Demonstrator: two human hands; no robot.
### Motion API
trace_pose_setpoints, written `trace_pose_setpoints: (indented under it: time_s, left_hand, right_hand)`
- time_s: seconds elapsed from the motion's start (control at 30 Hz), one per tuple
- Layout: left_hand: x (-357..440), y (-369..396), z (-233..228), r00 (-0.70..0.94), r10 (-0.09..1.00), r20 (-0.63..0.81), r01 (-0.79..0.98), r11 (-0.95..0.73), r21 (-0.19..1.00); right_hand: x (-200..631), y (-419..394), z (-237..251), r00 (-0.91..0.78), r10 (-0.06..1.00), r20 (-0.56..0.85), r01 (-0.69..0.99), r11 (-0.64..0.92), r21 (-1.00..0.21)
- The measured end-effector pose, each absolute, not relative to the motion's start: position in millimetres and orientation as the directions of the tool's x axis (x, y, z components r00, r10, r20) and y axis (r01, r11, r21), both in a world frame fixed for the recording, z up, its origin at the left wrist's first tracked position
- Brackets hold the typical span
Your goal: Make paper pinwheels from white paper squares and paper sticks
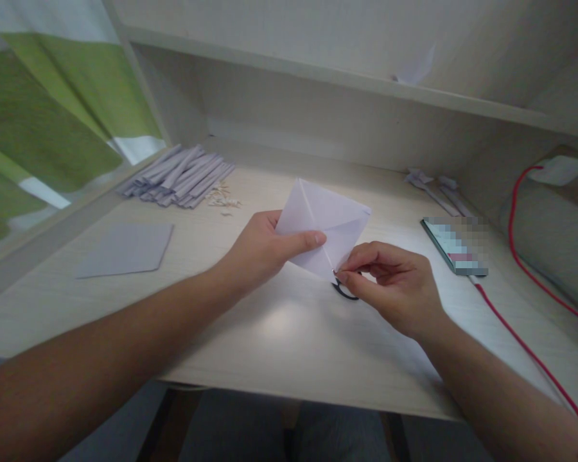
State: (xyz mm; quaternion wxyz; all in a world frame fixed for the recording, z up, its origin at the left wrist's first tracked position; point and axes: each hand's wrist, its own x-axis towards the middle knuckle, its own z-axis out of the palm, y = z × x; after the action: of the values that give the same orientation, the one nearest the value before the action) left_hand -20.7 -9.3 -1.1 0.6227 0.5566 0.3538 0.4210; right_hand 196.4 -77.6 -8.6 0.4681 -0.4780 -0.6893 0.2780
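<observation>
My left hand (282,240) grips a square piece of white paper (334,208) above the desk, thumb on top and fingers underneath. Crease lines run across the paper, one along its diagonal. My right hand (385,276) is closed in a pinch at the paper's near corner. A tiny dark, shiny bit shows at those fingertips, too small to name. Below that corner, a black curved loop (347,292) lies partly hidden by the right hand. A flat stack of square paper (130,249) rests on the desk to the left.
Rolled paper strips (180,176) are piled at the back left, beside small pale bits (223,197). On the right lies a phone (450,247) with a red cable (525,356). Folded paper pieces (431,186) sit at the back right, under a shelf (318,70).
</observation>
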Motion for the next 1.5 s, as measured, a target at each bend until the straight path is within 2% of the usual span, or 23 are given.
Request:
trace_pose_setpoints:
  time_s: [0.27, 0.8, 1.1, 1.5]
  left_hand:
    - [-20.6, -9.6, -1.3, 0.401, 0.916, 0.035, -0.135, 0.022, 0.991]
    - [-19.8, -8.1, -2.9, 0.366, 0.928, 0.064, -0.157, -0.006, 0.988]
    - [-19.4, -9.7, -2.9, 0.366, 0.927, 0.08, -0.16, -0.022, 0.987]
    - [-18.4, -10.8, -2.1, 0.378, 0.923, 0.068, -0.183, 0.002, 0.983]
  right_hand:
    - [195.7, -77.4, -8.8, -0.139, 0.911, 0.388, 0.389, 0.411, -0.825]
    - [195.5, -77.9, -8.5, -0.096, 0.939, 0.33, 0.331, 0.343, -0.879]
    - [195.4, -77.6, -8.3, -0.114, 0.933, 0.342, 0.376, 0.359, -0.854]
    - [192.0, -79.8, -5.5, -0.04, 0.953, 0.299, 0.372, 0.292, -0.881]
